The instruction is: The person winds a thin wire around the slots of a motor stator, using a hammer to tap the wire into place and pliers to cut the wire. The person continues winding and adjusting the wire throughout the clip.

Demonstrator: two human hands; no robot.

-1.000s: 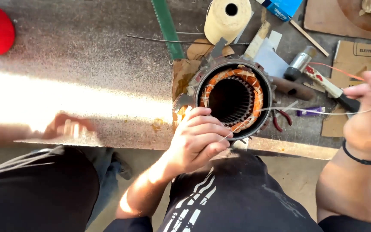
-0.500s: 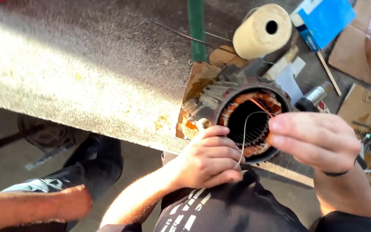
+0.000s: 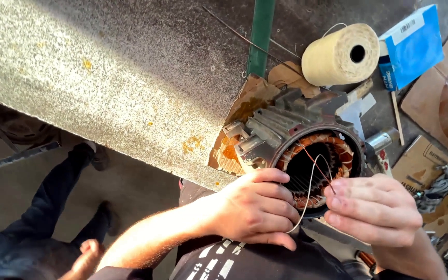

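A person's two bare hands work at the open mouth of an electric motor stator (image 3: 299,150), seen from a head-worn camera looking down. The stator, a grey finned metal housing with copper-coloured windings ringing its dark bore, lies on its side at the near edge of a speckled grey stone desk (image 3: 105,78), its opening turned toward the person. The left hand (image 3: 252,210) rests against the lower left rim of the housing, fingers curled loosely closed, with a thin pale thread (image 3: 307,194) pinched at its fingertips. The right hand (image 3: 374,210) sits just beside it at the lower right of the opening, fingers bunched together and closed on the same thread and on a fine copper wire (image 3: 315,163) that runs up into the bore. The thread loops in an arc between the two hands across the front of the windings. Behind the stator stands a spool of cream-coloured twine (image 3: 333,57), near a blue cardboard box (image 3: 413,46) and a green upright post (image 3: 260,36). Flat pieces of brown cardboard (image 3: 431,103) lie to the right. Below the desk edge, at lower left, another person's dark-trousered legs (image 3: 53,207) show on the floor.
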